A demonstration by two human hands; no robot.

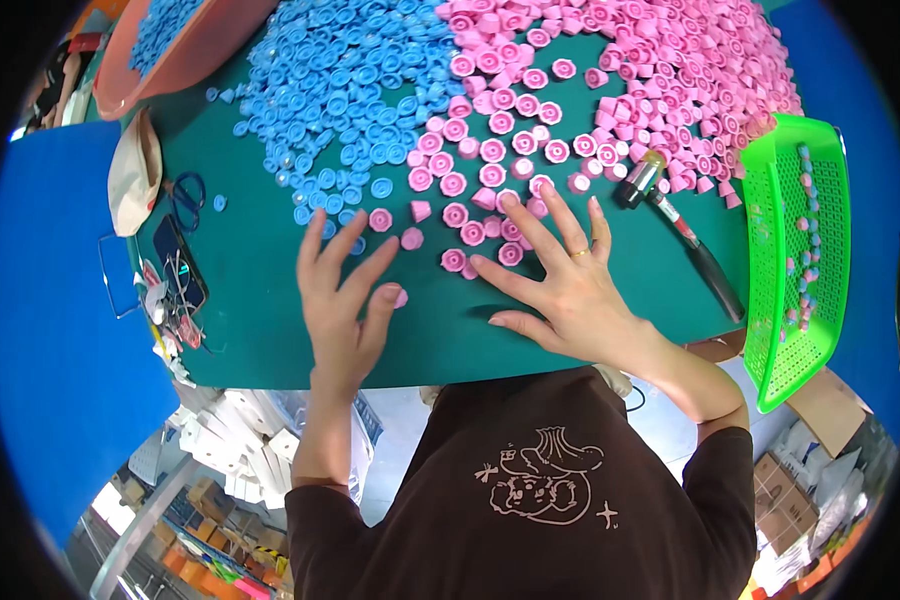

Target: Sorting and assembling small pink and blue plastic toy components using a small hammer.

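Observation:
A pile of small blue round plastic caps [340, 90] covers the far left of the green table, and a pile of pink cup-shaped plastic pieces [670, 70] spreads over the far right. My left hand [345, 290] is spread low over the table, its fingertips at the near edge of the blue caps. One pink piece [400, 298] lies beside its thumb. My right hand [575, 285] is open too, fingers fanned out over the nearest loose pink pieces [473, 232]. Its fingertips reach in among them; contact is hard to tell. Neither hand grips anything.
Right of my right hand lies a hammer [685, 225] with a black handle. A green basket [780, 250] holding small pink-and-blue pieces stands at the right edge. On the left are a pink basin [210, 50], a cloth pouch [135, 170], scissors [186, 190] and a phone [180, 260].

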